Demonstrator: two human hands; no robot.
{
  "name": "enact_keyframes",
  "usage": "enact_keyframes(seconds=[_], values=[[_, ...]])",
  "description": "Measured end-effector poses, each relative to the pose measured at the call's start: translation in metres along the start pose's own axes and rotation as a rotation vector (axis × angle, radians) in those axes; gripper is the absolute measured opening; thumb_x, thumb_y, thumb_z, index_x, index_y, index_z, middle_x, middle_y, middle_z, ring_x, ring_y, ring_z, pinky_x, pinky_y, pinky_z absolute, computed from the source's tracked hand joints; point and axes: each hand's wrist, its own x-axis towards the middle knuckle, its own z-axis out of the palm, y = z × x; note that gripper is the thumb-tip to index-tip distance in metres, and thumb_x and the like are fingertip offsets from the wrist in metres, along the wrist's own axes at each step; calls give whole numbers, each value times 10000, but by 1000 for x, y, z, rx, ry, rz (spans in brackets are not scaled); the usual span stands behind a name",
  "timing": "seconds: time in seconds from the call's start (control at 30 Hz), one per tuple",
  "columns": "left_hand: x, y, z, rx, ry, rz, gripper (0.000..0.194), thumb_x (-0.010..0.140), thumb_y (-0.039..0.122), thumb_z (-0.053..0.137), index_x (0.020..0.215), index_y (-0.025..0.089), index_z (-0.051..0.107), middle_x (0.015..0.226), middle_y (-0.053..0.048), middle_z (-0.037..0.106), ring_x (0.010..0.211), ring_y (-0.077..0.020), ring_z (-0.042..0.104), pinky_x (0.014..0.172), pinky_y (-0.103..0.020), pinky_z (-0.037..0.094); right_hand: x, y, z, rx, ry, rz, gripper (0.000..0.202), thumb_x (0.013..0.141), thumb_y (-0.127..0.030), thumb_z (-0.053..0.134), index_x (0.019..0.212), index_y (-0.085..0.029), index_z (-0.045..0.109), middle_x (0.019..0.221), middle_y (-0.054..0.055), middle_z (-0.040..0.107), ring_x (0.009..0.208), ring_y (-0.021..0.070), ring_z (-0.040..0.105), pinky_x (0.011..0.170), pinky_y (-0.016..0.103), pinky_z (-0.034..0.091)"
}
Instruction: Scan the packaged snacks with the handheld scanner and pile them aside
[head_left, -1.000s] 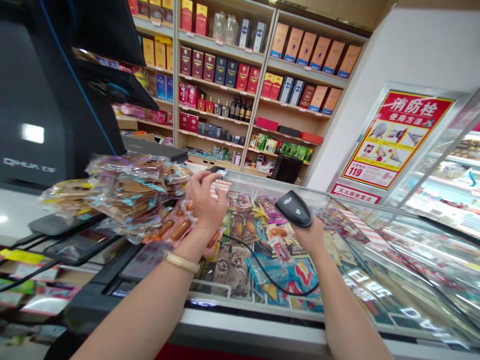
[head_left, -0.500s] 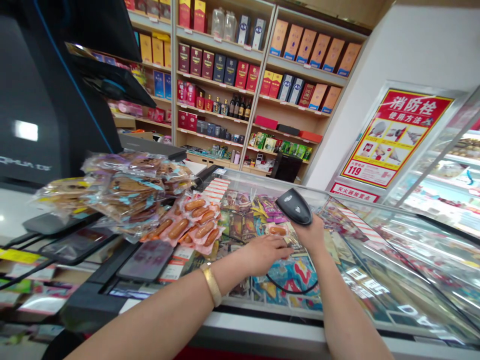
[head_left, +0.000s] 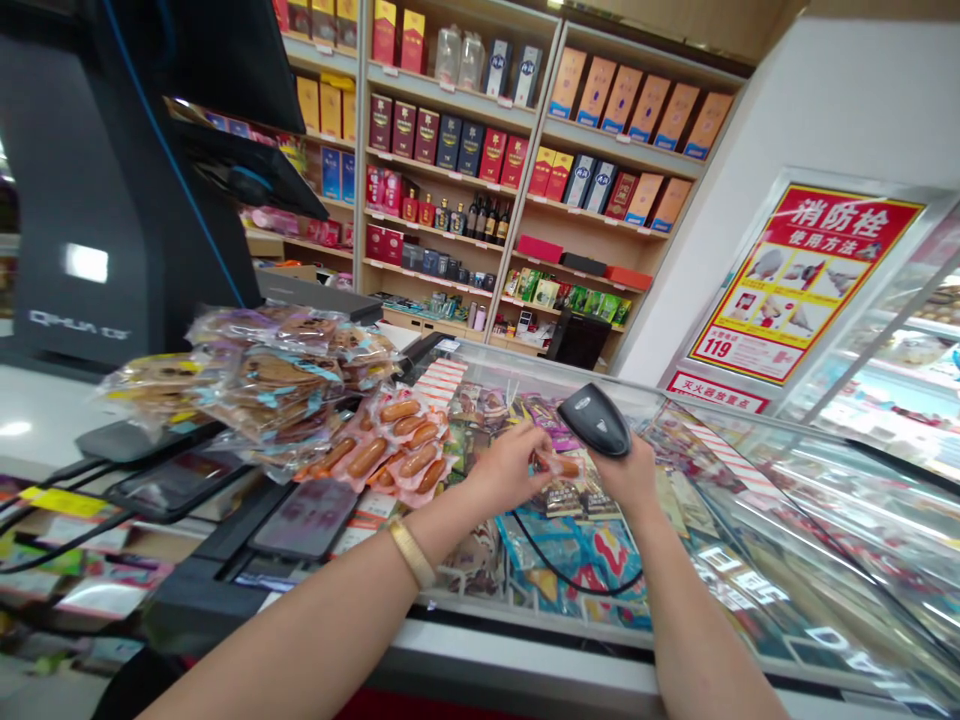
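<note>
My left hand [head_left: 511, 468], with a gold bracelet [head_left: 412, 554] on the wrist, pinches one end of a small wrapped sausage [head_left: 568, 467] above the glass counter. Wrapped round a black handheld scanner [head_left: 595, 420] is my right hand [head_left: 628, 480]; the scanner's head points up and left, and its cable [head_left: 577, 585] loops below. Several wrapped sausages [head_left: 367, 457] lie in a pile left of my left hand. Beside them rises a heap of clear packets [head_left: 277, 385] with brown flat contents.
A black register [head_left: 90, 240] stands at the left. Two phones lie near the packets, one a dark phone [head_left: 304, 518]. Colourful packs [head_left: 577, 550] show under the glass. Shelves [head_left: 450, 95] of boxes and bottles are behind; a red fire-hydrant sign [head_left: 806, 270] hangs at right.
My left hand has risen off the counter area and closed on the single sausage, lifting its near end. The view has shifted slightly, while my right hand keeps the scanner.
</note>
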Motion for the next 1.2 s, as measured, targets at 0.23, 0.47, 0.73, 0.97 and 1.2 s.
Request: enact_keyframes(seconds=[0.23, 0.47, 0.73, 0.97, 1.2], values=[[17, -17, -16, -519, 433, -521, 325, 733, 485, 655, 689, 182, 547, 558, 25, 549, 476, -119, 512, 469, -224, 386, -1, -1, -1, -21, -43, -37, 215, 703, -405, 618, 717, -192, 646, 647, 33, 672, 573, 191, 587, 561, 289, 461], [18, -27, -30, -303, 521, -462, 385, 821, 479, 544, 579, 181, 512, 429, 58, 412, 423, -88, 373, 444, -218, 265, -2, -12, -2, -58, -214, -122, 227, 743, -406, 642, 815, -194, 686, 759, 63, 711, 683, 226, 646, 648, 316, 478], [17, -23, -34, -147, 527, -377, 366, 829, 434, 517, 557, 192, 486, 459, 54, 397, 481, -106, 368, 502, -230, 266, -3, -17, 3, -109, -405, -195, 277, 725, -309, 692, 989, -225, 708, 846, 56, 725, 768, 223, 656, 723, 316, 496], [17, -22, -32, -182, 515, -375, 374, 824, 430, 541, 544, 198, 452, 464, 56, 386, 469, -102, 353, 502, -234, 253, -3, -15, 4, -154, -410, -196, 288, 723, -274, 699, 1008, -226, 704, 916, 64, 734, 842, 237, 666, 761, 320, 497], [17, -29, -31, -119, 475, -315, 347, 861, 376, 504, 573, 191, 562, 522, 23, 500, 536, -134, 459, 556, -238, 322, -2, -17, 2, -114, -424, -107, 270, 706, -376, 736, 919, -212, 710, 855, 63, 734, 759, 235, 663, 694, 319, 483]])
